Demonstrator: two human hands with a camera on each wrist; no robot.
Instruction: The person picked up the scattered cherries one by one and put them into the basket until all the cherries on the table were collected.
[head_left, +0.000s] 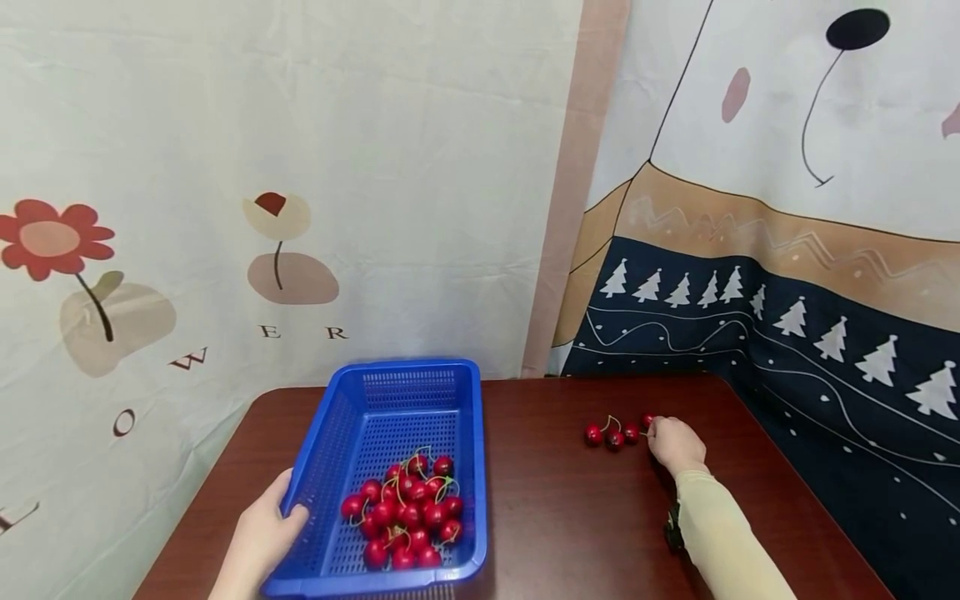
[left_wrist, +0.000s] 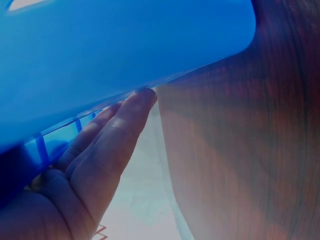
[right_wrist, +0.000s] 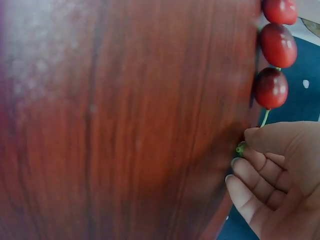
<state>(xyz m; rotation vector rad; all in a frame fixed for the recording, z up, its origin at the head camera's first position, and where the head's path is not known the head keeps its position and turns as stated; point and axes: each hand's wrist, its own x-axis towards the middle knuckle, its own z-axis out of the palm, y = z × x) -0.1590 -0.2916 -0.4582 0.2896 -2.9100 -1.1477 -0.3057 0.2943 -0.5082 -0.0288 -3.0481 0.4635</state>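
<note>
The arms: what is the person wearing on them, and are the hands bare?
Both hands are bare, no gloves or rings showing. The right arm has a long, snug, pale cream sleeve down to the wrist, with a small dark device strapped beside it. The left hand shows no sleeve in view.

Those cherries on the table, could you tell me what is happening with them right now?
A person sits at a dark wooden table. Their left hand holds the near left rim of a blue plastic basket, which has a heap of red cherries in its near end. Their right hand is out at a small row of loose cherries on the table's right side, pinching the green stem of one of them between fingertips.
</note>
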